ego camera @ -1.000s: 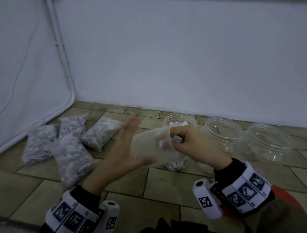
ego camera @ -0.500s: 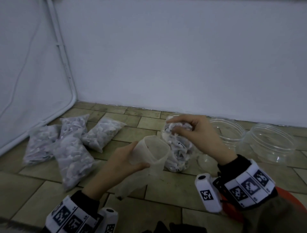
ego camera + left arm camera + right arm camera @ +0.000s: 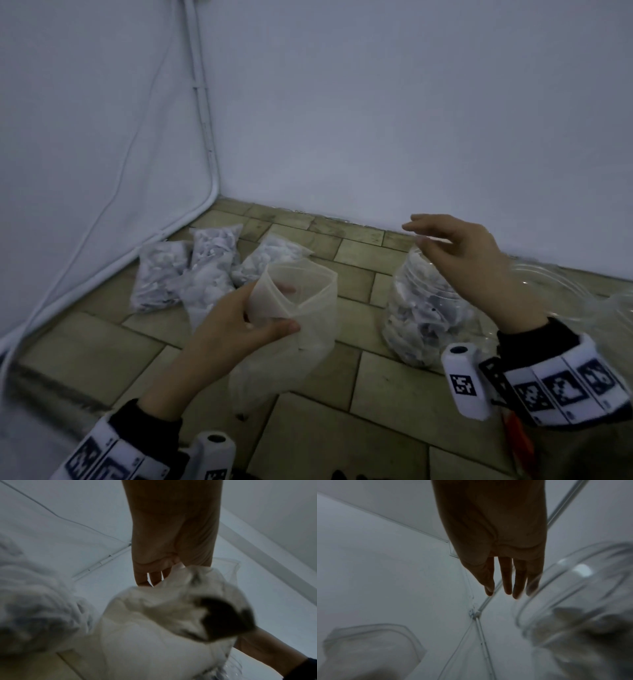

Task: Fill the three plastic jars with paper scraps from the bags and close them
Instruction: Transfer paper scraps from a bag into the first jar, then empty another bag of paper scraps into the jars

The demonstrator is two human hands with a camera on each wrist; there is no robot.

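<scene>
My left hand (image 3: 253,318) pinches the rim of an empty, limp clear plastic bag (image 3: 301,329), mouth gaping upward, low over the tiled floor; the left wrist view shows the bag (image 3: 163,622) hanging below the fingers (image 3: 154,577). A clear plastic jar (image 3: 421,308), full of paper scraps, stands to the right without a lid. My right hand (image 3: 455,246) hovers just above its mouth, fingers relaxed and holding nothing; in the right wrist view the fingers (image 3: 506,581) are straight beside the jar's rim (image 3: 556,585). Two empty jars (image 3: 575,291) sit further right, partly hidden by my right arm.
Several sealed bags of paper scraps (image 3: 205,270) lie in a heap at the back left near the wall corner. A white pipe (image 3: 205,137) runs down the corner and along the floor. Bare tiles (image 3: 342,438) lie in front of me.
The bag was emptied into the left jar and pulled back to the left. My right hand lifted off the jar's scraps and spread its fingers. The camera view shifted.
</scene>
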